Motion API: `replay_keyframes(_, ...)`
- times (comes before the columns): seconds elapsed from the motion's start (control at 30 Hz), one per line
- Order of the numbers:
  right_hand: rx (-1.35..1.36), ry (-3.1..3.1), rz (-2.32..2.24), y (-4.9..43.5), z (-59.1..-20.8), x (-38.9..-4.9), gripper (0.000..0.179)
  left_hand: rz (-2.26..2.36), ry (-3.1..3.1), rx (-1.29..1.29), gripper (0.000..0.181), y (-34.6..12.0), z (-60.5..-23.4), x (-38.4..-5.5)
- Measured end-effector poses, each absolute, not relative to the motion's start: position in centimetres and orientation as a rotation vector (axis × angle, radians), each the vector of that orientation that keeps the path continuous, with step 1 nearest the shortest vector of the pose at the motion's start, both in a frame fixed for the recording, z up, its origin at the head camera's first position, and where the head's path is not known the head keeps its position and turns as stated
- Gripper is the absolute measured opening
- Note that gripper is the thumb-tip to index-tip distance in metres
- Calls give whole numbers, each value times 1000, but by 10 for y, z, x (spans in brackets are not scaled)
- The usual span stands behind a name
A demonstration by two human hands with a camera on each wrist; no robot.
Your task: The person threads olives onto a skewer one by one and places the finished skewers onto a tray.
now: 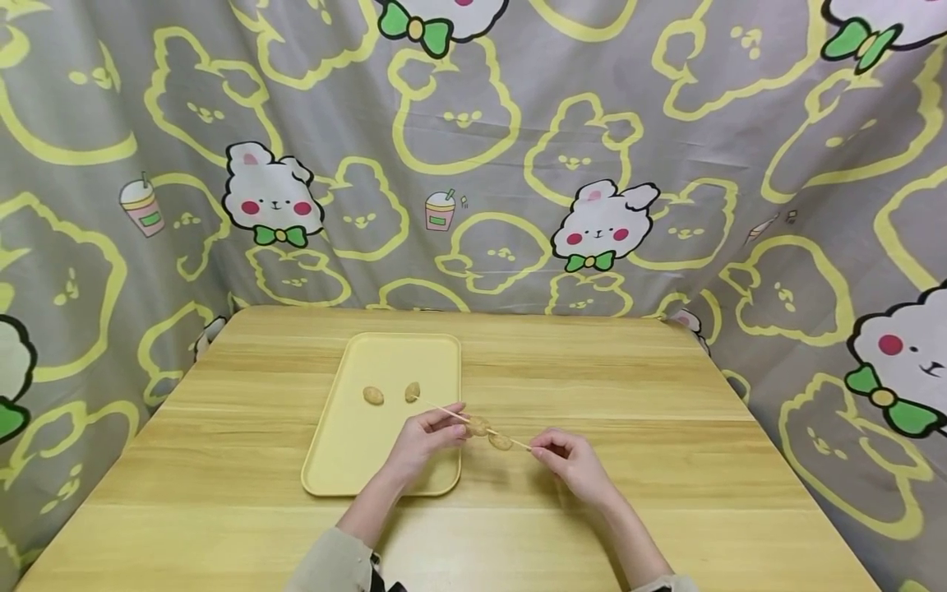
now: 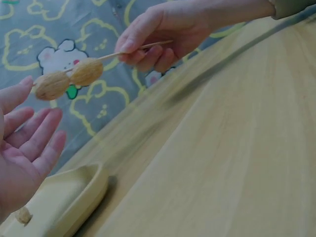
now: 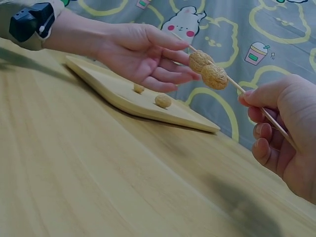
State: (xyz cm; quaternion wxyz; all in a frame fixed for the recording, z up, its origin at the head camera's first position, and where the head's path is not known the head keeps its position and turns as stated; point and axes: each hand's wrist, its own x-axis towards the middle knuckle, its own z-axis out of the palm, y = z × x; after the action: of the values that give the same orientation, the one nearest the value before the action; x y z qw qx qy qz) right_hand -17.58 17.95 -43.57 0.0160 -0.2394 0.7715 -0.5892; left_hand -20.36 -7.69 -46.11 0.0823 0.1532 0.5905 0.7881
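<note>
Currently, a thin stick (image 3: 235,84) is held aslant above the table (image 1: 629,378), near the right edge of a pale yellow tray (image 1: 388,362). Two brown oval pieces (image 1: 500,442) are threaded on the stick, close together. The stick is pinched between the thumb and fingers of the right hand (image 1: 579,467), whose grip is narrow; the rear end is extended past the fingertips toward the palm. The left hand (image 1: 427,440) is kept in a wide grip: its thumb is placed at the stick just beside the outer piece, and its fingers are extended below. Whether that piece is touched by the left fingers cannot be determined. Two loose pieces (image 1: 373,395) are set apart on the tray. A black device (image 3: 32,22) is worn at the left wrist. The table is backed by a grey patterned curtain (image 1: 510,193).
</note>
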Motion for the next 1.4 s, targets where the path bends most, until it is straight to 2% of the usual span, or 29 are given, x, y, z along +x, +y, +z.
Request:
replay_keyframes(0.2,-626,2425,-1837,189,-437,-176,11,2332,1925,328,43,-91,-454,-213)
replay_keyframes(0.6,-564,2468,-1849,201,-434,-176,11,2390,2094,99,40,-130,-437,-230)
replay_keyframes(1.0,-521,2478,-1879,206,-433,-174,12,2407,2228,-79,42,-176,-432,-243)
replay_keyframes(1.4,-440,2479,-1865,208,-436,-173,12,2121,2339,-181,50,-201,-448,-253)
